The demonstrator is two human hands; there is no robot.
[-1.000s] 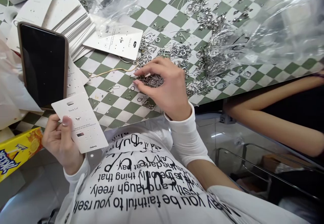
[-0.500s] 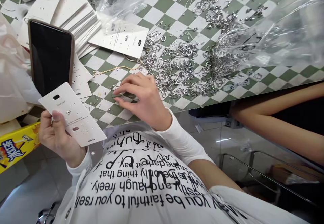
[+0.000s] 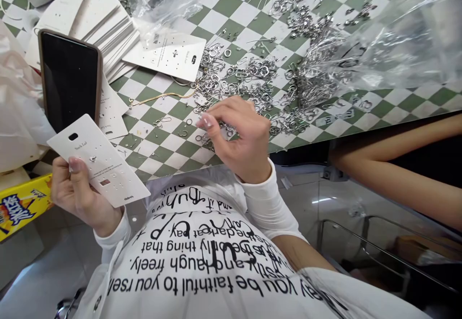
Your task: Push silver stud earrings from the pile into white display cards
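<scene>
Matte card [image 3: 99, 162], glinting wire rings [image 3: 252, 72] (tangled)

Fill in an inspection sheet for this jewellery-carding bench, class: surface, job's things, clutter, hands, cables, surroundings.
Surface: green-and-white checked table, crowded.
Job's things: white earring card; heap of silver metal findings.
Clutter: phone, card stack, plastic bags, gold chain.
Hands: left hand grips the card; right hand pinched over the findings.
Cables: nothing seen.
Surroundings: yellow box, another person's arm at right.
</scene>
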